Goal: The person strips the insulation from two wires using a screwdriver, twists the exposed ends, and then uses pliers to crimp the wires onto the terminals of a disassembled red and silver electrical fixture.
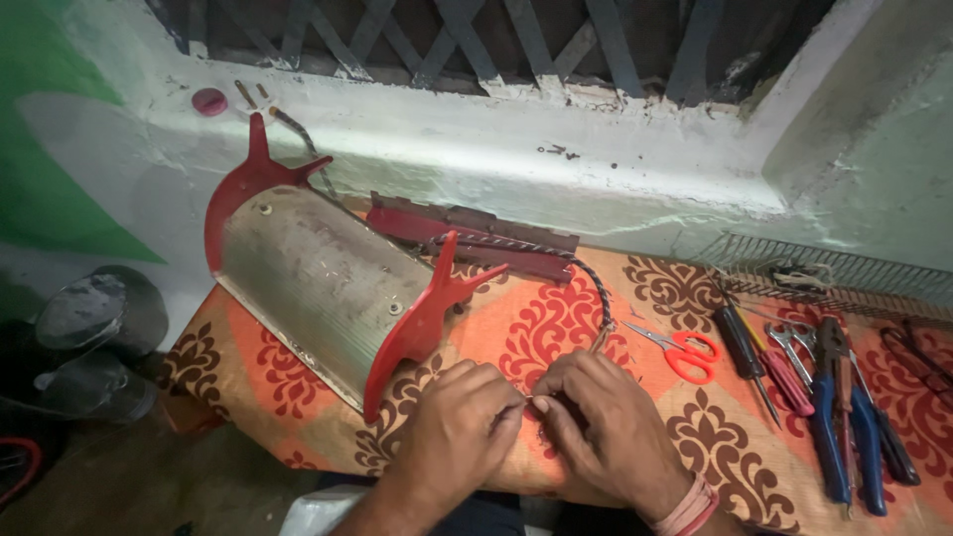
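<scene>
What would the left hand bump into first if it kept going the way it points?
The left hand points right, so it would meet the right hand first; their fingertips already nearly touch at the thin wire.

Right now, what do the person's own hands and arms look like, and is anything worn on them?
Both are bare, with no gloves or sleeves in view. The left hand has nothing worn on it. The right hand has a band of pink and red threads around its wrist.

Counted on the table
Two hands (457,422), one heater (318,278), one scissors (680,352), one cord (586,273), one cap (209,101).
</scene>
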